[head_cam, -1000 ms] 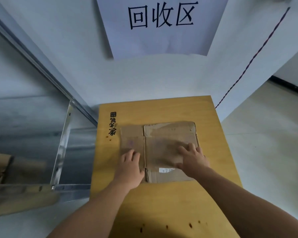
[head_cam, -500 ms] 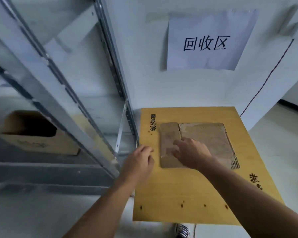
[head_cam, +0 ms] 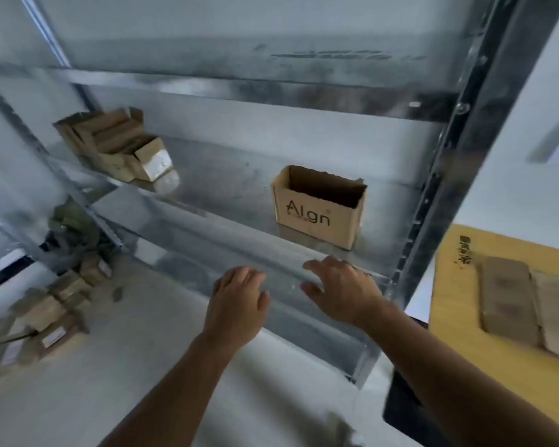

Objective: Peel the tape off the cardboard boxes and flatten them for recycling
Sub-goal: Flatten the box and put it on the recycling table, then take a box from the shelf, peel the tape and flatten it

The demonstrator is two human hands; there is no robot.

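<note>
An open brown cardboard box (head_cam: 318,209) printed "Algn" stands upright on the metal shelf (head_cam: 226,195), its top open. My left hand (head_cam: 238,301) and my right hand (head_cam: 342,290) hover side by side in front of the shelf's front edge, below the box, fingers relaxed and holding nothing. The flattened cardboard (head_cam: 523,304) lies on the yellow wooden table (head_cam: 459,333) at the far right, away from both hands.
A bundle of small cardboard boxes (head_cam: 113,146) sits at the shelf's back left. More boxes and scraps (head_cam: 52,304) lie on the floor at the left. A steel upright post (head_cam: 439,195) separates the shelf from the table.
The view swung left from the table to the shelf. Both hands left the flattened cardboard and now reach toward the shelf below the open box.
</note>
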